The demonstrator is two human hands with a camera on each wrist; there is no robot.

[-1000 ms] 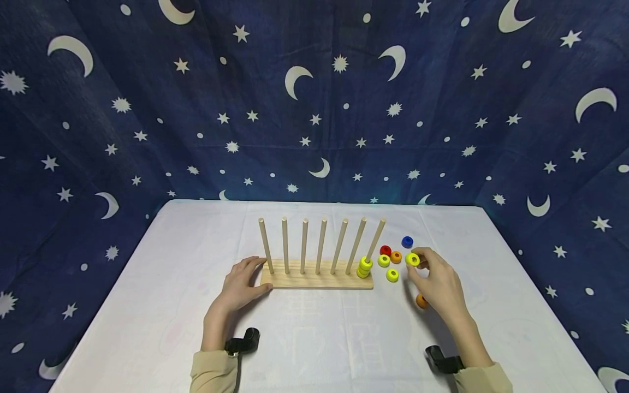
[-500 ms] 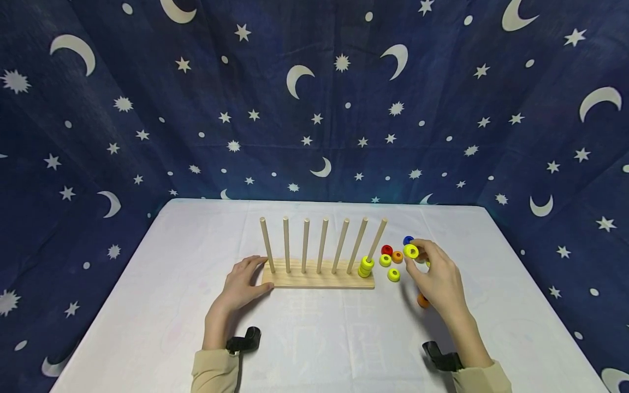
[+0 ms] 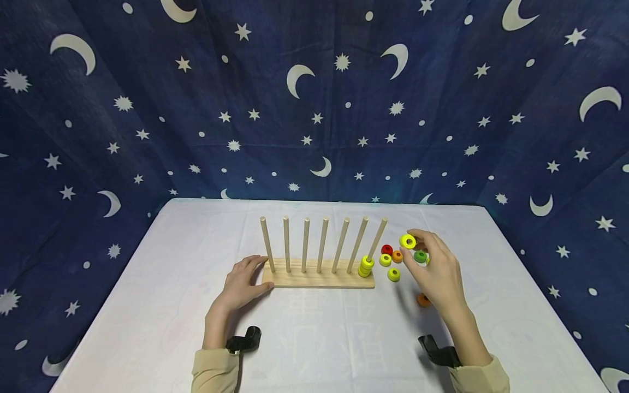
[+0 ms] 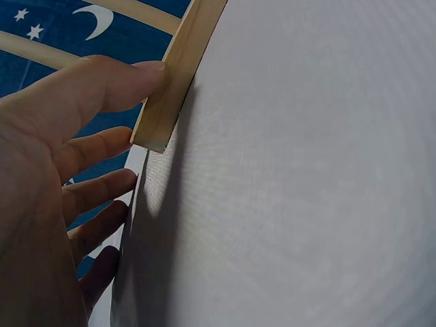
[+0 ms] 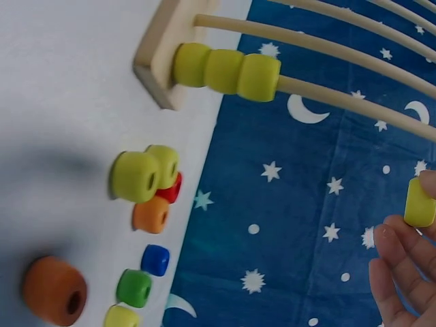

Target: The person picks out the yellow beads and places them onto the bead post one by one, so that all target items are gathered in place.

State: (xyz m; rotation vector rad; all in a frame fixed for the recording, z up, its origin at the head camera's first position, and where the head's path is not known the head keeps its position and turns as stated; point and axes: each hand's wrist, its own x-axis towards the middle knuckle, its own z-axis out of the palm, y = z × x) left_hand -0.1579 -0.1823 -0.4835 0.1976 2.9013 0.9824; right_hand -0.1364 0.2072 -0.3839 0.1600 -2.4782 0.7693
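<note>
Backdrop: dark blue cloth [image 3: 275, 49] printed with pale moons and stars, hung behind a white-covered table [image 3: 314, 344].
Right hand [image 3: 437, 267]: thumb and fingers clamped on one bead at its outer edges.
Held yellow bead [image 3: 404, 240]: round, drilled through, raised above the table and touching no peg; in the head view its hole faces the wearer.
Key relation: rightmost peg [image 3: 377, 240] lies just to the left of the held bead, well apart from it; its long axis rises from the board, its tip up and to the left of the bead in the head view. Right hand is the nearer; left hand is at the far end.
Peg stack [image 3: 366, 266]: three yellow beads threaded at the foot of that peg.
Loose beads, near group: two yellow [image 5: 134, 176], one red [image 3: 386, 249], one orange [image 3: 397, 256], lying close together right of the board.
Loose beads, beneath the hand: one green [image 3: 420, 256], one partly hidden yellow [image 5: 122, 317], one blue [image 5: 156, 259]; a second orange [image 3: 423, 299] sits apart, nearer the wearer.
Wooden base [image 3: 316, 280]: long axis left to right, seven pegs; six bare.
Left hand [image 3: 239, 286]: thumb and index finger gripping the base's left end, other fingers spread.
Wrist fittings: black mount [image 3: 244, 339] on the left, its pair on the right.
</note>
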